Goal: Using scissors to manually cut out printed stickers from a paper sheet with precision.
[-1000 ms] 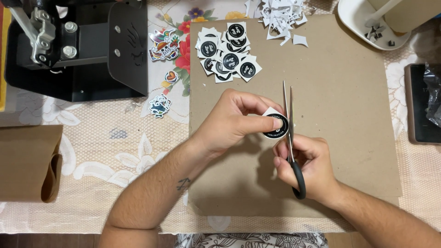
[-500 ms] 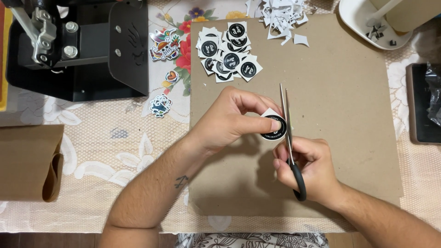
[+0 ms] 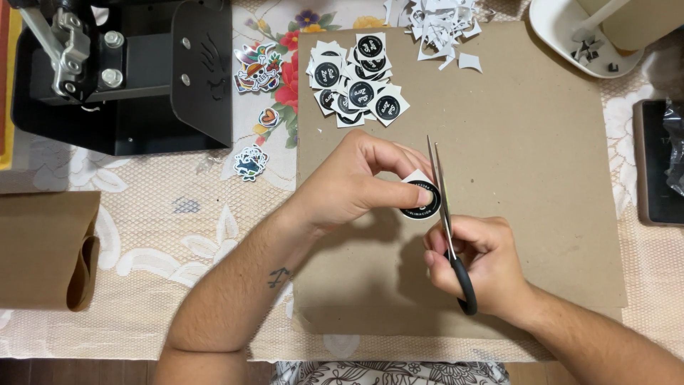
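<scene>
Head view: my left hand point(image 3: 349, 187) pinches a round black sticker point(image 3: 422, 200) with a white paper border between thumb and fingers, held just above the brown cardboard sheet point(image 3: 527, 178). My right hand point(image 3: 479, 264) is closed around the black handles of the scissors point(image 3: 445, 214) — blades nearly together, pointing away from me, their edge meeting the sticker's right side. A pile of cut black-and-white stickers point(image 3: 358, 91) lies at the sheet's far left corner; white paper trimmings point(image 3: 436, 25) are scattered just right of it. Left of the sheet, on the floral tablecloth point(image 3: 164, 235), lie coloured cartoon stickers point(image 3: 255, 70) beside a black press machine point(image 3: 121, 71).
</scene>
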